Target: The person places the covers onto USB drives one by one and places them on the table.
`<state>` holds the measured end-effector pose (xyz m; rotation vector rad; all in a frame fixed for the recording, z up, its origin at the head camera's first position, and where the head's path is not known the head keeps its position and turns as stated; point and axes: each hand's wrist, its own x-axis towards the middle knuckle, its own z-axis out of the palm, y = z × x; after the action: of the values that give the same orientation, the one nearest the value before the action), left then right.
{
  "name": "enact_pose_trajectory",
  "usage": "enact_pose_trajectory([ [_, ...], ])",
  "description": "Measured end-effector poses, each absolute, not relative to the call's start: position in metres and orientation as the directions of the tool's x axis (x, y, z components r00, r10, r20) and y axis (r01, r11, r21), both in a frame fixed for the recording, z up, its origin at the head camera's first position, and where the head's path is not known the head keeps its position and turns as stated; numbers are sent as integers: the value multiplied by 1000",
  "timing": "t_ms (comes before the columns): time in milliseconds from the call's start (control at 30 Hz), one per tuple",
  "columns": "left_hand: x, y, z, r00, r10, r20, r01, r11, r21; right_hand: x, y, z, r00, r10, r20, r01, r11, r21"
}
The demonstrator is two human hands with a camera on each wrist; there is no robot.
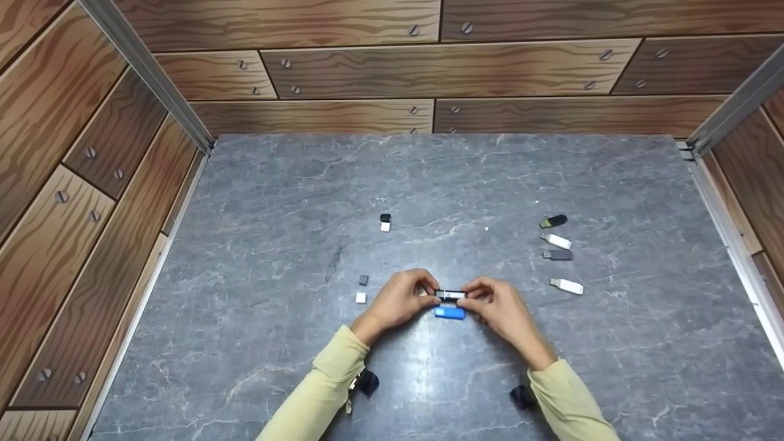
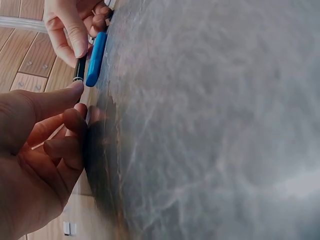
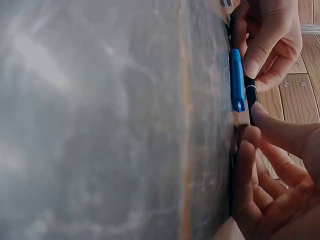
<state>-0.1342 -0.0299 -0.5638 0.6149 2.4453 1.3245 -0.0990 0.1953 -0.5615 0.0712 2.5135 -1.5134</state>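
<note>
A black USB stick [image 1: 451,295] with a pale label lies lengthwise between my two hands. My left hand [image 1: 401,299] pinches its left end with thumb and fingers, while my right hand [image 1: 501,306] pinches the right end. Both wrist views show a thin light ring or gap around the black stick [image 2: 80,68], between the two thumbs. Just on the near side of it, a blue USB stick [image 1: 450,313] rests on the table, touched by neither hand as far as I can tell. Fingertips hide the ends of the black stick.
Left of my hands lie a grey cap [image 1: 364,280] and a white cap [image 1: 361,298]; farther back are a black cap [image 1: 385,217] and another white one [image 1: 385,227]. At right, several uncapped USB sticks [image 1: 558,255] lie on the grey marbled table [image 1: 294,190]. Wood-patterned panels [image 1: 343,73] enclose it.
</note>
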Motion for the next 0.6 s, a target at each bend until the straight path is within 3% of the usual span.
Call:
enact_pose_trajectory([
  [600, -132, -28, -566, -879, 476, -34, 276, 565, 778, -102, 194, -562, -984, -68, -165, 92, 596, -797],
])
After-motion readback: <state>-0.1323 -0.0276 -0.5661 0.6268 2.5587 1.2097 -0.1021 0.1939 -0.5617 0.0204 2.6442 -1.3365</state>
